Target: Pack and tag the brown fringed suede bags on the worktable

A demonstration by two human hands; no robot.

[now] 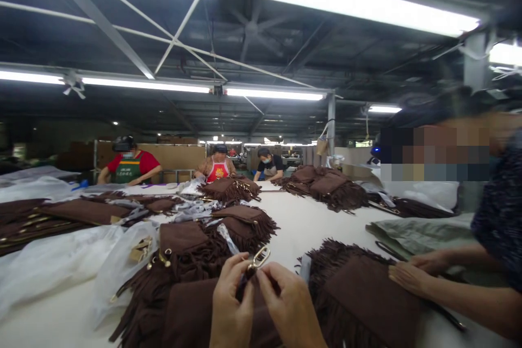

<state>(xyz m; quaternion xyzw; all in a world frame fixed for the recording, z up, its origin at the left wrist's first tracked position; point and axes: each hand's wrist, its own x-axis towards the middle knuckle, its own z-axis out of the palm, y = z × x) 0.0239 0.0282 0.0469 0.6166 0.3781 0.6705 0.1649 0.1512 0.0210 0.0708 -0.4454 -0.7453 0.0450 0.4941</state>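
A gold metal clasp (261, 256) with a long oval loop stands up between my hands, its base pinched in the fingertips. My left hand (231, 304) is closed at the clasp's left side, over a small dark piece that its fingers partly hide. On the other side my right hand (290, 299) is closed too, thumb and forefinger pressed at the base. Beneath both hands lies a dark brown fringed bag (187, 310). Just beyond it is another brown bag (183, 236) with gold hardware at its corner.
At the right a co-worker's hands (416, 277) rest on a fringed bag (367, 293). Clear plastic bags (53, 261) cover the left of the white table (302, 228). Brown bags (326, 182) are heaped farther back. Several people work at the far side.
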